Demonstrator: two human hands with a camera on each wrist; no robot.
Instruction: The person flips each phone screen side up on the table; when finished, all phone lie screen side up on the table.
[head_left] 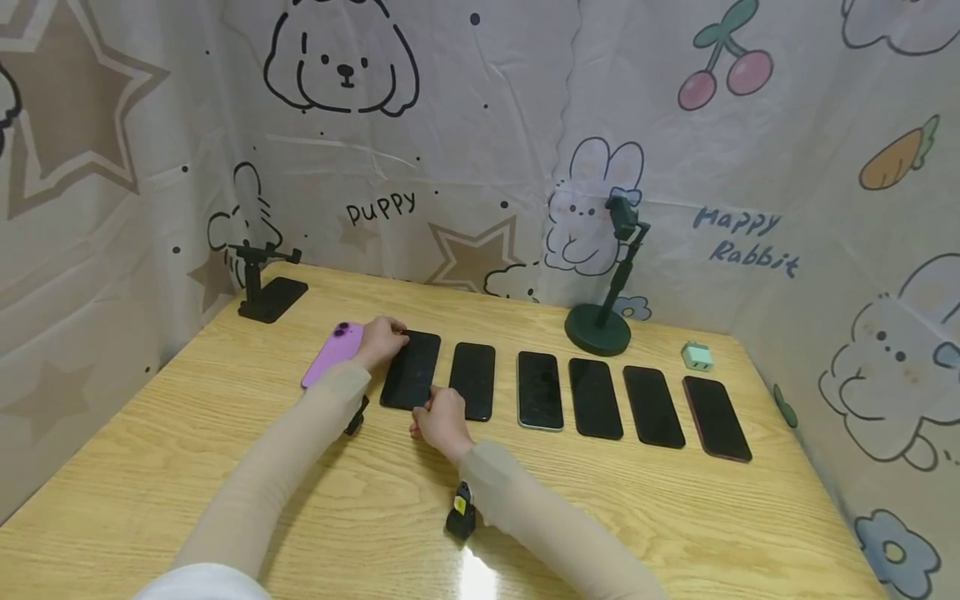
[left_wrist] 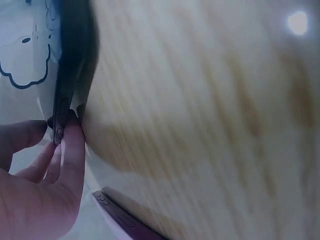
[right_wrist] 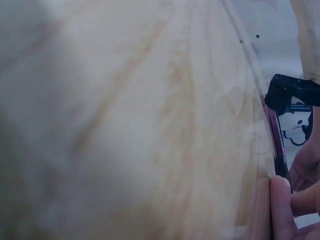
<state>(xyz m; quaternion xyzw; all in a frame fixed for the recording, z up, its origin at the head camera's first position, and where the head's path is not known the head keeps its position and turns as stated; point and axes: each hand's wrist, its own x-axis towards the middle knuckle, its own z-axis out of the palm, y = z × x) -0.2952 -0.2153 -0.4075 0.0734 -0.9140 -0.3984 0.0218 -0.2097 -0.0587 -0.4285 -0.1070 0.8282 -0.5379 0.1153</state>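
A black-screened smartphone (head_left: 411,371) lies face up between my two hands, toward the left end of a row. My left hand (head_left: 380,342) pinches its upper left edge; in the left wrist view thumb and fingers close on the side of the phone (left_wrist: 65,95) near its buttons. At the lower right corner, my right hand (head_left: 442,421) grips the same phone with thumb and fingertips, seen at the edge of the right wrist view. Left of it, a purple smartphone (head_left: 327,358) lies back up, camera at the top, partly hidden by my left hand and sleeve.
To the right, more dark smartphones lie in a row, beginning with the nearest phone (head_left: 472,381) and ending with a pink-edged one (head_left: 717,418). Behind stand a dark green phone stand (head_left: 597,330), a black stand (head_left: 273,300) and a mint charger plug (head_left: 697,357). Printed curtains enclose the table (head_left: 360,508).
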